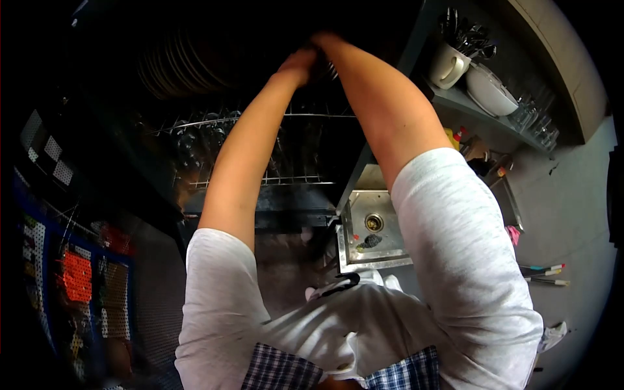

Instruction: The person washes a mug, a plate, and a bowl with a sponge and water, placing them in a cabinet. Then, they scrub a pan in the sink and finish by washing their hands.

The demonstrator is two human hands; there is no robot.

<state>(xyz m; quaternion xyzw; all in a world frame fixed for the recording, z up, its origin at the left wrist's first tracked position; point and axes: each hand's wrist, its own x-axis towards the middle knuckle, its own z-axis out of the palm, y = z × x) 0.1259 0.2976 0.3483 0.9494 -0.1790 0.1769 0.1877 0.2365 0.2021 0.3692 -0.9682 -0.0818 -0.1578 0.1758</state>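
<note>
Both arms reach up into a dark rack. My left hand [299, 63] is at the upper middle, close beside my right hand [327, 44], which is blurred. Between and below the hands, thin pale curved edges like plates [333, 70] show faintly; whether either hand grips them is too dark to tell. To the left, a row of plates [179, 65] stands on edge in the rack. Below the hands runs a wire shelf [318, 116], with clear glasses [188, 143] under it at the left.
On the right, a shelf [455, 101] bears a white pitcher [448, 67] of cutlery, white bowls [487, 91] and glasses [536, 120]. A metal sink [383, 244] lies below. Coloured baskets [77, 276] stand at the left.
</note>
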